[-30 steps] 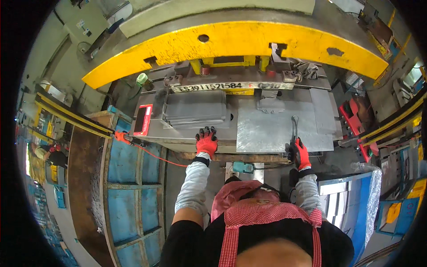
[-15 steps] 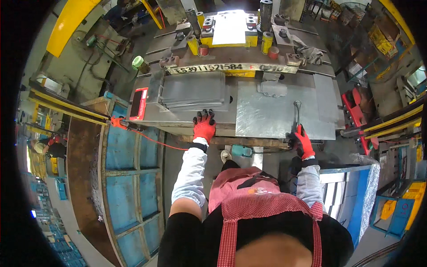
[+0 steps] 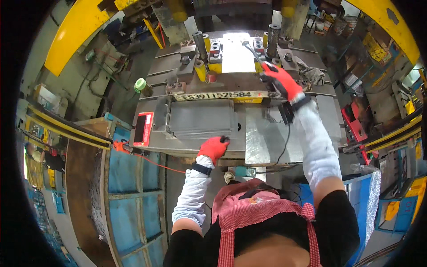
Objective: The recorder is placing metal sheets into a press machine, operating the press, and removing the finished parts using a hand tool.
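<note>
My right hand [image 3: 281,82], in a red and black glove, is closed around a long-handled pick-up wand [image 3: 253,51] with a round head. The wand's head is at the upper right part of a brightly lit metal sheet [image 3: 236,60] on the press die; whether it touches cannot be told. A dark cable hangs from near that hand. My left hand [image 3: 214,149], gloved alike, is at the bench's front edge, close to the near right corner of a stack of thin grey metal sheets [image 3: 200,118]. Its fingers are curled together, and anything between them is hidden.
Dark guide posts [image 3: 199,46] and yellow posts stand around the die. A shiny metal plate [image 3: 267,142] lies on the bench's right side. On the left are a red-framed dark panel [image 3: 143,129] and a green-lidded bottle [image 3: 142,86]. Below stands a blue-panelled frame [image 3: 122,162].
My right hand has carried the wand from the shiny plate forward to the lit sheet on the die. My left hand has shifted slightly right and nearer, its spread fingers now curled.
</note>
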A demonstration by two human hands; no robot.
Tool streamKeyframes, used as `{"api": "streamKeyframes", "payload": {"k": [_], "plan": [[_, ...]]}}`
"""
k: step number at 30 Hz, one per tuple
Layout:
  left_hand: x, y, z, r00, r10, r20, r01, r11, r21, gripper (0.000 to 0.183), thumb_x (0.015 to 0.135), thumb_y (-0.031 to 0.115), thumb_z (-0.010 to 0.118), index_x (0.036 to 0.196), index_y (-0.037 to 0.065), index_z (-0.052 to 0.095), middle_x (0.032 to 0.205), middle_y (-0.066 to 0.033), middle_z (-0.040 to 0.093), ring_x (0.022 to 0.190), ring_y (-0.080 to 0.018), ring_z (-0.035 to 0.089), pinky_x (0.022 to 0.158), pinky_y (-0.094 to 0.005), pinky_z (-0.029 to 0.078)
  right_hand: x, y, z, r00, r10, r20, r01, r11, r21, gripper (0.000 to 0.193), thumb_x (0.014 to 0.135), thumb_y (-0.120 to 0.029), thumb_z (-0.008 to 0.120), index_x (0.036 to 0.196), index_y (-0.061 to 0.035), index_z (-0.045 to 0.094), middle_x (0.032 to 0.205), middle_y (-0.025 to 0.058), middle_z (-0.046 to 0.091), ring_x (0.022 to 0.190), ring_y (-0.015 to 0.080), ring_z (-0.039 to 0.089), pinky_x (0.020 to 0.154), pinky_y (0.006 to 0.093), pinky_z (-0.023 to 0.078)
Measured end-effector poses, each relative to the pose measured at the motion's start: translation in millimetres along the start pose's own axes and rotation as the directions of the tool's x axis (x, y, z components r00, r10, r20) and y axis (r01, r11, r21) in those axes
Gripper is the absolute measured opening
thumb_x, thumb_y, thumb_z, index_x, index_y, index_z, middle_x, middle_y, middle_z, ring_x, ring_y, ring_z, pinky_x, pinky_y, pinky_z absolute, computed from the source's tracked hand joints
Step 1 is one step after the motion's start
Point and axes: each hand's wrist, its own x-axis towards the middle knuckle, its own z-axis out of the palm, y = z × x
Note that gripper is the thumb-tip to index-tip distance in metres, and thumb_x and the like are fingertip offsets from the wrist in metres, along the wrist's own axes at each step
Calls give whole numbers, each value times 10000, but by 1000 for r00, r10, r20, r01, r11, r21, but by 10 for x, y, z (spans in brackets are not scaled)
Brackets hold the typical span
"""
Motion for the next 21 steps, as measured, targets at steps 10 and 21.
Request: {"api": "streamKeyframes", "payload": {"k": [10, 21], "plan": [[1503, 583, -520, 848, 415, -330, -207, -314, -926, 423, 852, 334, 497, 1184, 73, 465, 1070, -80, 553, 924, -207, 540, 797, -349, 435, -220, 33, 163, 975, -167, -147, 163, 986, -36, 397, 777, -187, 600, 1137, -59, 490, 786, -37, 541, 607, 25, 438, 508, 186, 359], [2236, 925, -651, 913, 323, -250, -77, -463, -883, 363, 873, 267, 468, 1146, 28, 448, 1083, -136, 542, 955, -305, 542, 838, -412, 463, -2166, 1323, -539, 867, 329, -373, -304, 944, 126, 447, 765, -145, 571, 1183, -36, 454, 787, 22, 560, 580, 70, 481, 508, 215, 400]]}}
